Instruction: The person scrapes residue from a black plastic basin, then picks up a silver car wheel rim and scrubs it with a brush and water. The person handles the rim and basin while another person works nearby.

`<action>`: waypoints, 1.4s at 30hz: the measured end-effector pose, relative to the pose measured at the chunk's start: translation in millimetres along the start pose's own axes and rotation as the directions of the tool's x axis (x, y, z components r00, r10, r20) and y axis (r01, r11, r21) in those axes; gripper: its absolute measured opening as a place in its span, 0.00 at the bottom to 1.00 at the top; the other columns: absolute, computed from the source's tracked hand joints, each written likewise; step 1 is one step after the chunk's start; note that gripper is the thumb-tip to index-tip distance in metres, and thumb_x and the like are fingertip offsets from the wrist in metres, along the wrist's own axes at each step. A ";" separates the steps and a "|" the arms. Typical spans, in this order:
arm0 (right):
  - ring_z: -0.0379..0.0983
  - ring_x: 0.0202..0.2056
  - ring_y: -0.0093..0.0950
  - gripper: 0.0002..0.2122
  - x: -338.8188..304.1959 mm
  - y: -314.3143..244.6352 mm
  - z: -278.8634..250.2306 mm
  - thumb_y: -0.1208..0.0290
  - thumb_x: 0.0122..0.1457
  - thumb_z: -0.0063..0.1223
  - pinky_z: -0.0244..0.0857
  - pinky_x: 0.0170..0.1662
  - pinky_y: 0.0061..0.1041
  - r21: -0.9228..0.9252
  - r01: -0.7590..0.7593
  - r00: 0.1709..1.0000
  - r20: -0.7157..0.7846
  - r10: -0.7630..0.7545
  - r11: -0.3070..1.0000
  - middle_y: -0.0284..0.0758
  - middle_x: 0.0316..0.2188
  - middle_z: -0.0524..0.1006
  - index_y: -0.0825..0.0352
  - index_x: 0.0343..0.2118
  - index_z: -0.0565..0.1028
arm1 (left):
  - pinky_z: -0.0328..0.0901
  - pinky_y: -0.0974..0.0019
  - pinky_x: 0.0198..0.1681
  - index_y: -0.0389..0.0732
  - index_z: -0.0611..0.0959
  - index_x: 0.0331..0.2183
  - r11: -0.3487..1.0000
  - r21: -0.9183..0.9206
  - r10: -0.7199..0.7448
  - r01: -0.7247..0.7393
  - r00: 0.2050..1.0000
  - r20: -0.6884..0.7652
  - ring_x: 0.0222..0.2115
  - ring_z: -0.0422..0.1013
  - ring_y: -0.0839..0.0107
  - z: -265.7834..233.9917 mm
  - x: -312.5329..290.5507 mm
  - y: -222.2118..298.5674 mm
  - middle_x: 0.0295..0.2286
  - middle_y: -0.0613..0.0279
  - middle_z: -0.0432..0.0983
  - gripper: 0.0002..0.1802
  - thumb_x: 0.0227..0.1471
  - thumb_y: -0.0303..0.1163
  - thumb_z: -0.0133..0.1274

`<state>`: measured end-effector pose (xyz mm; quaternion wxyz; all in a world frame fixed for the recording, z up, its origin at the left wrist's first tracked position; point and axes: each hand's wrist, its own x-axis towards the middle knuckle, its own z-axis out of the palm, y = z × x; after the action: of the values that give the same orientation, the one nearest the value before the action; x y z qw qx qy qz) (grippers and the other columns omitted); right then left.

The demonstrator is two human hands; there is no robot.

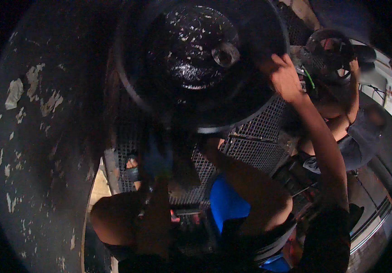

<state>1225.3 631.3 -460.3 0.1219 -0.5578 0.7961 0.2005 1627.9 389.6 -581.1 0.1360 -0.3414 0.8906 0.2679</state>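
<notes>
A large black round tub (148,102) fills the upper middle, its mouth facing me. Light glints off its wet-looking dark bottom, where a small round, clear cup-like thing (226,54) lies. At the tub's right side, my right hand (287,78) grips the rim, its fingers bent over the edge. My left hand (157,157) is below the tub's near edge, dark and smeared by motion. A bluish patch shows on it, perhaps a glove. Whether it touches the tub or holds anything is too dark to make out.
A dark panel (32,150) with peeling pale patches stands at left. Below the tub lies black grating (250,136); a blue seat (227,202) shows between my legs. At right, a co-worker (362,136) holds another dark round object (312,45).
</notes>
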 end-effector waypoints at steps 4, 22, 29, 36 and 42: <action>0.64 0.51 0.28 0.24 -41.9 5.2 -23.9 0.67 0.48 0.54 0.58 0.49 0.31 -0.169 0.100 0.995 0.036 -0.096 0.981 0.26 0.44 0.79 0.61 0.52 0.76 | 0.66 0.46 0.51 0.37 0.71 0.58 0.988 -0.092 0.115 -0.122 0.991 -0.074 0.46 0.71 0.36 -1.3 1.1 -0.1 0.48 0.36 0.73 0.34 0.55 0.48 0.52; 0.74 0.46 0.40 0.08 35.5 1.7 53.9 0.71 0.51 0.53 0.60 0.56 0.41 0.030 -0.568 0.823 -0.001 0.569 0.822 0.42 0.31 0.80 0.65 0.34 0.78 | 0.70 0.47 0.41 0.37 0.74 0.57 0.996 -0.007 0.090 -0.091 0.995 -0.048 0.33 0.76 0.47 17.5 -21.6 -12.7 0.36 0.41 0.79 0.33 0.51 0.43 0.51; 0.78 0.44 0.45 0.11 165.6 32.8 58.6 0.67 0.61 0.42 0.72 0.47 0.44 0.170 -0.688 0.726 0.128 0.676 0.706 0.44 0.40 0.80 0.63 0.40 0.77 | 0.69 0.46 0.30 0.40 0.76 0.55 0.990 0.077 0.135 -0.122 0.972 -0.193 0.23 0.74 0.49 23.9 -23.6 -15.7 0.27 0.47 0.79 0.32 0.50 0.44 0.52; 0.78 0.46 0.45 0.14 265.1 8.9 -2.9 0.66 0.59 0.44 0.72 0.48 0.41 0.347 -0.706 0.679 0.086 0.729 0.617 0.44 0.43 0.80 0.63 0.41 0.79 | 0.68 0.48 0.27 0.44 0.75 0.56 0.994 0.109 0.045 -0.030 0.989 -0.142 0.23 0.73 0.52 8.0 -28.3 -12.7 0.27 0.51 0.79 0.33 0.50 0.46 0.52; 0.79 0.44 0.43 0.14 245.9 13.8 22.6 0.65 0.55 0.54 0.73 0.47 0.40 0.443 -0.715 0.630 0.072 0.773 0.541 0.42 0.40 0.82 0.63 0.42 0.81 | 0.68 0.50 0.26 0.47 0.76 0.56 0.994 0.063 0.101 -0.092 0.982 -0.161 0.24 0.73 0.53 16.3 -26.0 -9.3 0.27 0.54 0.79 0.32 0.49 0.46 0.53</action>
<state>1126.2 439.3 -580.6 0.0920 -0.1364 0.9863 0.0144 1654.2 407.0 -586.9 0.0584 -0.3150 0.9213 0.2204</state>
